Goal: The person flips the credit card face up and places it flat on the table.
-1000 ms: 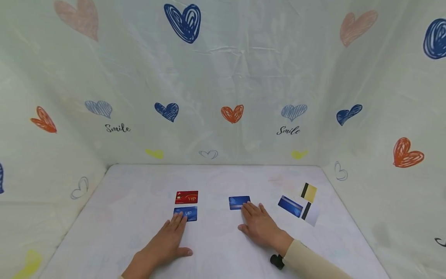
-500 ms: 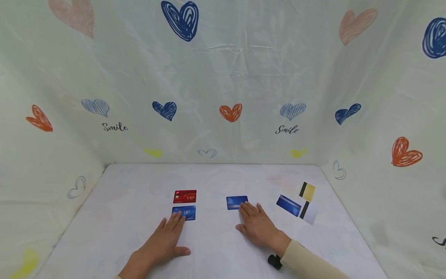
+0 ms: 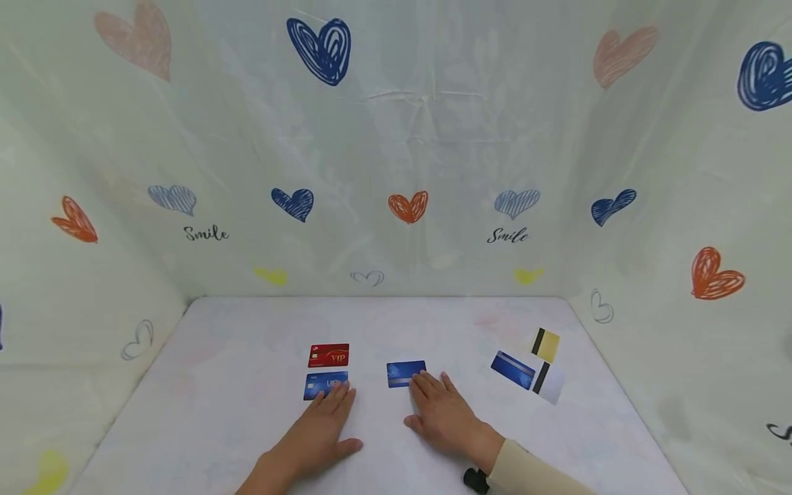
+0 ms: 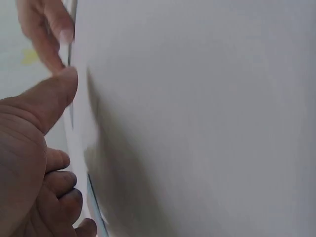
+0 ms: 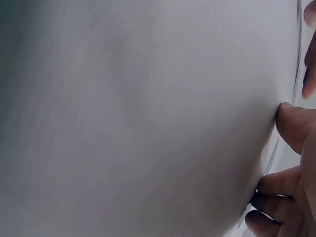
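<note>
My left hand [image 3: 318, 430] lies palm-down with fingers extended, its fingertips over the lower right part of a blue VIP card [image 3: 317, 385]. Just above that card is a red VIP card [image 3: 328, 355]. To the right, a blue card with a pale stripe [image 3: 402, 372] lies flat under the fingertips of my right hand [image 3: 444, 414], which cover its lower right corner. Both thumbs are spread away from the fingers. In the left wrist view the left hand [image 4: 29, 163] shows low over the white surface; the right wrist view shows the right hand [image 5: 291, 168] with fingertips at the surface.
At the right lie a tilted blue card [image 3: 513, 370], a yellow card with a black stripe [image 3: 547, 346] and a whitish card with a black stripe [image 3: 551, 385]. A black device [image 3: 476, 480] sits by the right sleeve [image 3: 532, 471]. Heart-printed cloth [image 3: 346, 151] surrounds the white table [image 3: 247, 330].
My right hand has slid the striped blue card left, closer to the VIP cards. My left hand has shifted right across the blue VIP card. The head view has tilted slightly.
</note>
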Tool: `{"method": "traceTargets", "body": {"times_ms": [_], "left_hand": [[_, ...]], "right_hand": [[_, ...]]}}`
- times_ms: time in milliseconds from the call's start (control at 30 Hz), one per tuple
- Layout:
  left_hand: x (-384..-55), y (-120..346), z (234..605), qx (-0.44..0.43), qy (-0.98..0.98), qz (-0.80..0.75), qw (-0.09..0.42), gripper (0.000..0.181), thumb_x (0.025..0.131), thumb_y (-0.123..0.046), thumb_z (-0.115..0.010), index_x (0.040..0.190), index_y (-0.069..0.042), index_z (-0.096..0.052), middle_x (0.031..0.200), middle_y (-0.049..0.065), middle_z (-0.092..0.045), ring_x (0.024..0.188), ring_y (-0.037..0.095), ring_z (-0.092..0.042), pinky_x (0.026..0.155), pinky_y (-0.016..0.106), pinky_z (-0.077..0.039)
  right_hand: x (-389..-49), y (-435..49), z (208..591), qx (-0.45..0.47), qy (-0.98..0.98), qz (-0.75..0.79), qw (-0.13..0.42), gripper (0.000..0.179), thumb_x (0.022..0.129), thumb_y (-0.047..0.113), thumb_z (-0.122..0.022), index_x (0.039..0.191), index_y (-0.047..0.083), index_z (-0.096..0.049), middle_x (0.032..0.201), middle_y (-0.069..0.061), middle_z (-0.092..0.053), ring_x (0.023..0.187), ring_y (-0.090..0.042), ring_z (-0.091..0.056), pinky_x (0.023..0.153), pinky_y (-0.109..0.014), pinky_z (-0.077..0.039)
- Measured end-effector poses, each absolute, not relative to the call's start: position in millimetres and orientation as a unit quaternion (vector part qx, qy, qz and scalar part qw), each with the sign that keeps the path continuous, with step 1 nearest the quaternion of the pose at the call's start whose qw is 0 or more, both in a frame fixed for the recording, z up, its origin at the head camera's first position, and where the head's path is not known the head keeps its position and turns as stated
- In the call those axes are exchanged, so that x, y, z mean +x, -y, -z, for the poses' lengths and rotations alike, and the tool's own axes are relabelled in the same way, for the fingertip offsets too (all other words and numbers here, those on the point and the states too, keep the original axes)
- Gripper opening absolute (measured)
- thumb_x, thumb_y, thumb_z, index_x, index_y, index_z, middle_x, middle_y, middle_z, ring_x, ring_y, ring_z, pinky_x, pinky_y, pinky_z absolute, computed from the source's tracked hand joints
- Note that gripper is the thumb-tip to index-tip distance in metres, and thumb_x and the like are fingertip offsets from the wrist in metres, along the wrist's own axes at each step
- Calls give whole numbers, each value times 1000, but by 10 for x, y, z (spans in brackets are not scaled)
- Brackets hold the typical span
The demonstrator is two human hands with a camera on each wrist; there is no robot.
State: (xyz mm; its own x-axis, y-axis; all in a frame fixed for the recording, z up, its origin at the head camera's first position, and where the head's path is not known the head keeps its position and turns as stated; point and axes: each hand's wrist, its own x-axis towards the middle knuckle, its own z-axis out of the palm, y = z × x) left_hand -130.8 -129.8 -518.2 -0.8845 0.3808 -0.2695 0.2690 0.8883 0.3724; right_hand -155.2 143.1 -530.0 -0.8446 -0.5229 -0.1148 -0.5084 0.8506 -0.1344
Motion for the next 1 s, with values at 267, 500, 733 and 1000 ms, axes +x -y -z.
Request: {"method": "traceTargets", "body": {"times_ms": [267,500,733,1000], "left_hand": [[-1320,885,5266,235,-953,-131,143,82,100,-56,-63,163,-9,-39,171,10,-35,160,30,-29,128,57,-25],[-1319,804,5223,231,-957,-101,144,77,101,-56,-61,160,-9,-45,169,9,-40,159,28,-34,127,57,-28],[-1467,780,5197,206,-974,-87,45,63,97,-47,-73,148,-11,-60,150,8,-60,142,31,-53,117,57,-45],[-1723,818,5248,173,-982,-80,-13,64,87,-48,-85,136,-10,-70,127,11,-67,118,33,-55,101,56,-48]], "right_hand": [[-1468,-1237,5292,-287,-955,32,66,70,105,53,-58,156,7,-50,163,-10,-48,153,-30,-43,123,-60,-33],[-1585,-1363,5258,-299,-951,64,33,64,103,48,-66,150,6,-56,153,-9,-57,144,-29,-51,121,-55,-40],[-1858,-1487,5253,-291,-954,74,-6,63,95,47,-77,140,6,-61,138,-8,-62,126,-27,-57,105,-50,-52],[-2010,-1419,5280,-296,-952,76,11,59,92,49,-80,135,11,-66,129,-4,-64,114,-23,-57,96,-47,-52]]}}
